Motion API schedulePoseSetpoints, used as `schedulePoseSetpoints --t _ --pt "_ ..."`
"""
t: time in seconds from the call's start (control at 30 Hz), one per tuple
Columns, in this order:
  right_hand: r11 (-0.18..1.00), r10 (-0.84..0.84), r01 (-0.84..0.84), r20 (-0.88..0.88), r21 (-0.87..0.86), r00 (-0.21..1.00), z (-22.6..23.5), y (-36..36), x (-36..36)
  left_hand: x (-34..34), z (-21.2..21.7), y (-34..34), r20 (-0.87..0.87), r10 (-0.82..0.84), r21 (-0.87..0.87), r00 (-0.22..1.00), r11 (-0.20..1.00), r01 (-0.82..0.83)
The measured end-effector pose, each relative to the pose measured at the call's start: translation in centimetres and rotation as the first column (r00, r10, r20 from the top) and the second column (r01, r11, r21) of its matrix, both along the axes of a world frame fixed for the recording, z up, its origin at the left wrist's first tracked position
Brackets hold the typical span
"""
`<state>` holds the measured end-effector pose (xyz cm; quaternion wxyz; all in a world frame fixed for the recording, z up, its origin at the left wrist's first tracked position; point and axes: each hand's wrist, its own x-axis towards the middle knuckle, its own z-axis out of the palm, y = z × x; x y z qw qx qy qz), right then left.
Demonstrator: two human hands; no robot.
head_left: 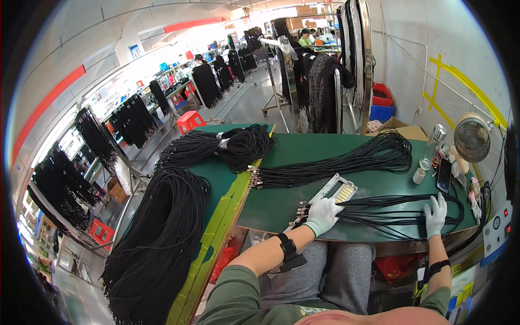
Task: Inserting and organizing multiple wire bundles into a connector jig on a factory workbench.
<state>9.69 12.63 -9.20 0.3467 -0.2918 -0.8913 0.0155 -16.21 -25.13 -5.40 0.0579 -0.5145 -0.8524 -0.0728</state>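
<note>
In white gloves, both my hands are over the near part of the green table. My left hand is closed around a bundle of thin black cables, close to their metal connector ends. From there the cables run right and curve into a loop. My right hand rests on that looped end, fingers stretched out and apart. Just beyond my left hand lies a white tray-like fixture with a row of pale yellow strips. A further black cable bundle lies behind it, connectors to the left.
Large black cable piles cover the left table, with a tied bundle behind. At the right are a glass bottle, a small jar, a phone and a fan. Racks of hanging cables stand beyond.
</note>
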Motion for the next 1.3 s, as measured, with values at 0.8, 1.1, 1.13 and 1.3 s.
schedulePoseSetpoints --t 0.8,1.1,1.13,1.3 --pt "0.79 0.605 -0.6 0.0 0.125 0.796 -0.2 -19.1 -14.4 -2.4 -1.3 0.9 -0.106 -0.127 0.19 0.986 0.971 0.146" --pt "0.746 0.662 -0.656 -0.014 0.117 0.749 0.5 -20.0 -16.5 -3.5 -1.4 -0.3 -0.144 -0.111 0.221 0.983 0.965 0.142" --pt "0.713 0.701 -0.695 -0.069 0.095 0.71 1.1 -20.8 -17.1 -3.2 -0.9 -0.9 -0.149 -0.069 0.192 0.987 0.976 0.097" --pt "0.833 0.546 -0.528 -0.092 0.168 0.833 2.1 -20.6 -16.6 -2.2 -1.2 1.1 -0.122 -0.153 0.323 0.981 0.928 0.185"
